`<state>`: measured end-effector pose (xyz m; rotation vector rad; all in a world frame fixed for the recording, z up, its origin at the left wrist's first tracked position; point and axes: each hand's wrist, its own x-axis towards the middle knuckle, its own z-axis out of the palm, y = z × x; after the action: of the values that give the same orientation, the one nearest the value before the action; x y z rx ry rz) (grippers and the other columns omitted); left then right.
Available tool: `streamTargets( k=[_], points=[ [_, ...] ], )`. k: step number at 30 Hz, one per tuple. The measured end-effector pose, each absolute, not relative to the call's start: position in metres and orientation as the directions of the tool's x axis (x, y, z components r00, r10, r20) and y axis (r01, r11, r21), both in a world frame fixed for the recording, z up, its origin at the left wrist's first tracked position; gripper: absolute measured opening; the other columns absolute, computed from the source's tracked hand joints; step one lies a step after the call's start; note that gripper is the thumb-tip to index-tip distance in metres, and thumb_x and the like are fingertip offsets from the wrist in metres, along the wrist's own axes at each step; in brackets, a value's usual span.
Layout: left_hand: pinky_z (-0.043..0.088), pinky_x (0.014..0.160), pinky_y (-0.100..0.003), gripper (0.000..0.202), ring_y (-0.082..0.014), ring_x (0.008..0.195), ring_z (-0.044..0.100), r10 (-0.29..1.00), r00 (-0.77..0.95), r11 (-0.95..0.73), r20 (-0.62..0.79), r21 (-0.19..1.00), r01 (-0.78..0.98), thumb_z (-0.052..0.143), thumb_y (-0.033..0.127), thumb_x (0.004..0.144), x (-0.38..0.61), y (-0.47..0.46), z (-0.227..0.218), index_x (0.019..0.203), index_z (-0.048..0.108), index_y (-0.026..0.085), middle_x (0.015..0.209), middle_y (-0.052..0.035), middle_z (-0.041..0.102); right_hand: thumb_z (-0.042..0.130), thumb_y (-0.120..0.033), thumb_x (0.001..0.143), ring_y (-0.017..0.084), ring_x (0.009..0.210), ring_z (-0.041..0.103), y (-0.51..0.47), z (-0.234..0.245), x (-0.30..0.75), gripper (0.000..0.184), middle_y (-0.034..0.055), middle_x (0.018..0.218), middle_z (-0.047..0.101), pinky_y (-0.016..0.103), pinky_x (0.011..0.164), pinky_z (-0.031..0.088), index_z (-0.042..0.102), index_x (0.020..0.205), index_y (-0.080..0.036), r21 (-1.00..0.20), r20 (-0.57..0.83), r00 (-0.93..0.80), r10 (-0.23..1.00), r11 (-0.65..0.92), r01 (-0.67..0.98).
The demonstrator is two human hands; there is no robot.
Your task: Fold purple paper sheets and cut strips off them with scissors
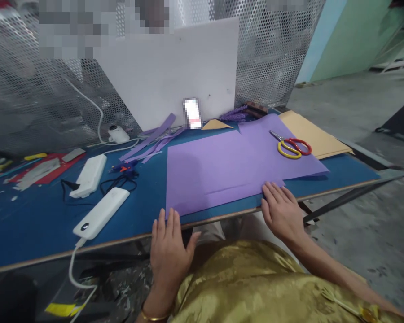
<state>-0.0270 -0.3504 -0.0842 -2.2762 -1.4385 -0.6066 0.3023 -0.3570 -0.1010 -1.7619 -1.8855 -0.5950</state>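
Note:
A sheet of purple paper [208,166] lies flat along the front of the blue table. My left hand [170,246] rests at the table edge, its fingertips by the sheet's near left corner. The fingers are stretched out with the thumb apart, and nothing is in them. At the near right corner, my right hand [283,211] lies with outstretched fingers touching the paper. More purple paper [262,152] spreads to the right, partly under or against the first sheet. On it lie scissors [289,146] with one red and one yellow handle loop, blades pointing to the back left.
Tan paper [313,134] lies at the right end. Purple strips [158,139] and a lit phone [192,113] are at the back, before a white board [182,72]. On the left are a white power bank [101,213], a power strip [89,175], cables and red scraps [50,168].

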Motion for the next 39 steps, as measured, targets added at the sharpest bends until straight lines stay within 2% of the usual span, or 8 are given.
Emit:
streamTargets(
  k=[4, 7, 11, 14, 20, 28, 34, 39],
  points=[
    [0.037, 0.115, -0.051, 0.075, -0.0349, 0.146, 0.038, 0.714, 0.508, -0.550, 0.481, -0.063, 0.833, 0.050, 0.051, 0.096, 0.019, -0.348, -0.082, 0.154, 0.035, 0.005, 0.153, -0.0207, 0.049, 0.044, -0.023, 0.099, 0.028, 0.128, 0.059, -0.357, -0.093, 0.263, 0.041, 0.0147, 0.135, 0.066, 0.048, 0.116, 0.034, 0.065, 0.131, -0.009, -0.077, 0.576, -0.180, 0.797, 0.273, 0.959],
    [0.034, 0.119, -0.049, 0.063, -0.0311, 0.148, 0.036, 0.685, 0.591, -0.633, 0.427, -0.055, 0.772, 0.047, 0.036, 0.097, 0.047, -0.345, -0.082, 0.152, 0.040, 0.006, 0.156, -0.0167, 0.045, 0.044, -0.023, 0.096, 0.025, 0.130, 0.057, -0.357, -0.091, 0.231, 0.044, 0.0120, 0.138, 0.065, 0.047, 0.118, 0.035, 0.064, 0.133, -0.011, -0.127, 0.551, -0.277, 0.787, 0.407, 0.904],
    [0.033, 0.119, -0.049, 0.060, -0.0296, 0.147, 0.037, 0.668, 0.589, -0.641, 0.455, -0.051, 0.766, 0.041, 0.019, 0.092, 0.058, -0.342, -0.087, 0.150, 0.041, 0.002, 0.153, -0.0183, 0.049, 0.046, -0.024, 0.094, 0.026, 0.135, 0.053, -0.356, -0.096, 0.211, 0.048, 0.0156, 0.140, 0.062, 0.045, 0.118, 0.036, 0.061, 0.136, -0.006, -0.128, 0.570, -0.296, 0.766, 0.439, 0.890],
    [0.035, 0.118, -0.046, 0.058, -0.0285, 0.145, 0.041, 0.674, 0.569, -0.631, 0.471, -0.035, 0.775, 0.042, 0.024, 0.094, 0.057, -0.341, -0.089, 0.148, 0.044, 0.003, 0.152, -0.0175, 0.051, 0.043, -0.022, 0.097, 0.026, 0.133, 0.054, -0.355, -0.099, 0.217, 0.045, 0.0155, 0.140, 0.062, 0.045, 0.118, 0.035, 0.062, 0.134, -0.006, -0.087, 0.594, -0.314, 0.740, 0.448, 0.890],
    [0.037, 0.115, -0.045, 0.062, -0.0301, 0.143, 0.045, 0.670, 0.586, -0.630, 0.456, -0.068, 0.774, 0.045, 0.044, 0.100, 0.054, -0.338, -0.086, 0.146, 0.046, 0.002, 0.149, -0.0194, 0.053, 0.045, -0.020, 0.099, 0.024, 0.129, 0.059, -0.352, -0.100, 0.258, 0.040, 0.0122, 0.138, 0.064, 0.044, 0.118, 0.031, 0.061, 0.135, -0.012, -0.074, 0.631, -0.229, 0.741, 0.352, 0.933],
    [0.036, 0.114, -0.044, 0.058, -0.0278, 0.139, 0.050, 0.675, 0.540, -0.600, 0.502, -0.054, 0.799, 0.042, 0.027, 0.102, 0.032, -0.336, -0.090, 0.155, 0.033, 0.008, 0.146, -0.0156, 0.057, 0.049, -0.018, 0.097, 0.026, 0.132, 0.057, -0.357, -0.111, 0.329, 0.045, 0.0149, 0.140, 0.062, 0.044, 0.115, 0.037, 0.054, 0.141, -0.010, -0.003, 0.668, -0.108, 0.736, 0.148, 0.989],
    [0.039, 0.109, -0.048, 0.061, -0.0314, 0.134, 0.054, 0.731, 0.403, -0.456, 0.551, -0.044, 0.889, 0.043, 0.027, 0.102, -0.015, -0.339, -0.094, 0.159, 0.026, 0.013, 0.145, -0.0180, 0.058, 0.049, -0.019, 0.098, 0.027, 0.133, 0.056, -0.359, -0.112, 0.336, 0.044, 0.0169, 0.140, 0.062, 0.044, 0.116, 0.038, 0.055, 0.139, -0.008, -0.005, 0.682, -0.088, 0.726, 0.125, 0.992],
    [0.041, 0.108, -0.052, 0.062, -0.0337, 0.135, 0.052, 0.756, 0.316, -0.352, 0.574, -0.050, 0.934, 0.041, 0.031, 0.102, -0.048, -0.343, -0.095, 0.159, 0.025, 0.014, 0.145, -0.0191, 0.057, 0.049, -0.022, 0.099, 0.029, 0.130, 0.058, -0.356, -0.114, 0.332, 0.042, 0.0196, 0.136, 0.064, 0.046, 0.115, 0.039, 0.058, 0.136, -0.004, -0.006, 0.700, -0.056, 0.712, 0.083, 0.997]
  ],
)
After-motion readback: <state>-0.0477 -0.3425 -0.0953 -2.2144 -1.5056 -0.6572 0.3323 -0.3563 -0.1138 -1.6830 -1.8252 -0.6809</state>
